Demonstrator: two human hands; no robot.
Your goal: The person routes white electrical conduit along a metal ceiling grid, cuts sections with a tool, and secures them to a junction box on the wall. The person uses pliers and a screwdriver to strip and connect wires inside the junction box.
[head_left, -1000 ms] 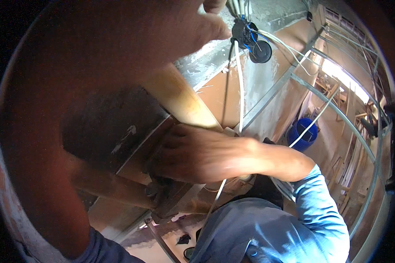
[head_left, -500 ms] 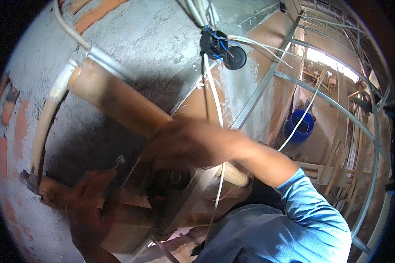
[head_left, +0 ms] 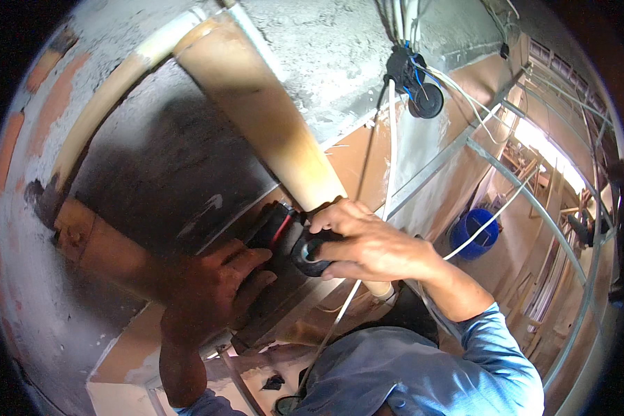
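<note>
My right hand (head_left: 371,243) is closed with bent fingers on a black tool (head_left: 310,255) that has a rounded end and a greyish ring. A black part with a red strip (head_left: 283,226) lies just left of it; whether the two are one piece I cannot tell. My left hand (head_left: 232,277), in deep shadow, has its fingers apart and half bent, their tips close to the black parts. Above the right hand, a thick yellowed pipe (head_left: 277,125) slants down and ends close to its knuckles. Shadow hides much between the hands.
A thinner bent pipe (head_left: 93,125) runs along the rough wall at left. A black junction box (head_left: 403,68) with white cables hangs above. Metal framing (head_left: 527,191) crosses the right side. A blue bucket (head_left: 473,234) stands on the floor below.
The view has shifted, so pipe and junction box sit further right. My right hand, blurred before, now grips the black tool. My left hand has come closer to it.
</note>
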